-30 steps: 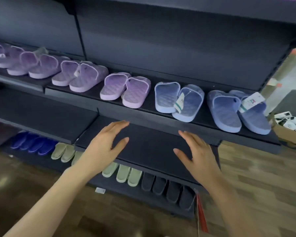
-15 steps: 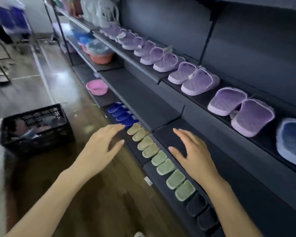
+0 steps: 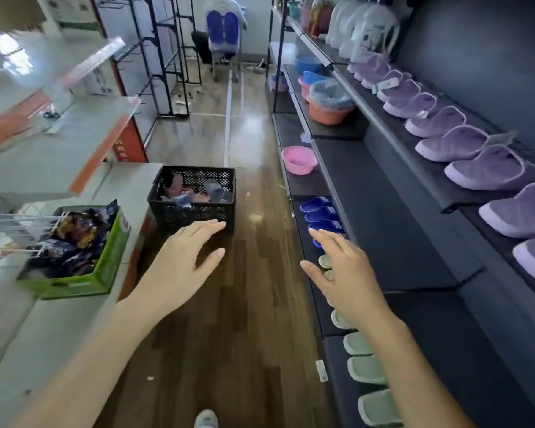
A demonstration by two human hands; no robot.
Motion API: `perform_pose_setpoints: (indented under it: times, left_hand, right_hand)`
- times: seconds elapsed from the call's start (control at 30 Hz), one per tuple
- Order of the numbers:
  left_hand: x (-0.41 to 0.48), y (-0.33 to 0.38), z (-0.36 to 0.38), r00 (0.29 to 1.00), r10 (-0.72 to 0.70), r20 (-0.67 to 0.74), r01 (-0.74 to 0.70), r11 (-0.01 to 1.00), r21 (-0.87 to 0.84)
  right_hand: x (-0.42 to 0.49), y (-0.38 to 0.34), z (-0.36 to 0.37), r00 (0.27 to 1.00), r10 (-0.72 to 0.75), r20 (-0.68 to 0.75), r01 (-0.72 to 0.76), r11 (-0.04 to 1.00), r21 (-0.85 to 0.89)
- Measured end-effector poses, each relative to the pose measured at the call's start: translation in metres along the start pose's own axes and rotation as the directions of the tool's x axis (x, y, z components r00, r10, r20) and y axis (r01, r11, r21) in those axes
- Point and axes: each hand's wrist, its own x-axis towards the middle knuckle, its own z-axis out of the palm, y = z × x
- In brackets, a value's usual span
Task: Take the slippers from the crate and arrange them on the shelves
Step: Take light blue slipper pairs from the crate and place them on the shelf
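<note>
The black lattice crate [image 3: 192, 199] sat on the floor, slippers [image 3: 195, 193] jumbled inside in pink and blue. Left hand [image 3: 179, 267] and right hand [image 3: 346, 279] hovered with fingers spread, holding nothing.

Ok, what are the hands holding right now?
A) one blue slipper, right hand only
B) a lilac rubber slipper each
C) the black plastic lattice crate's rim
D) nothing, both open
D: the left hand and the right hand both show straight, spread fingers with nothing in them; the slippers lie inside the black plastic lattice crate.
</note>
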Motion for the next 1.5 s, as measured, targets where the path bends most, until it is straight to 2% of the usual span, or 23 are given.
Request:
perform_pose_setpoints:
  times: [0.23,0.63,0.87,1.17,1.3,1.5]
  left_hand:
    - [0.040,-0.081,-0.026,0.990,-0.129,-0.061,0.130,0.991,0.016]
    - [0.144,-0.231,-0.086,0.980,-0.195,-0.049,0.195,0.981,0.009]
    - [0.204,-0.295,-0.090,0.950,-0.307,-0.055,0.306,0.952,-0.017]
    - [0.346,-0.364,-0.093,0.941,-0.330,-0.077,0.333,0.942,0.033]
    - [0.398,-0.388,-0.095,0.937,-0.329,-0.120,0.336,0.941,0.041]
    - [0.459,-0.436,-0.097,0.935,-0.339,-0.107,0.347,0.936,0.062]
  right_hand:
    - [0.093,-0.045,0.044,0.993,-0.087,0.080,0.087,0.996,-0.006]
    - [0.259,-0.130,0.115,0.990,-0.098,0.099,0.098,0.995,0.012]
    - [0.357,-0.142,0.152,0.984,-0.130,0.126,0.130,0.991,0.008]
    - [0.528,-0.140,0.190,0.977,-0.179,0.112,0.169,0.981,0.094]
    - [0.594,-0.141,0.200,0.969,-0.220,0.115,0.212,0.974,0.076]
    - [0.665,-0.150,0.217,0.963,-0.221,0.150,0.214,0.975,0.064]
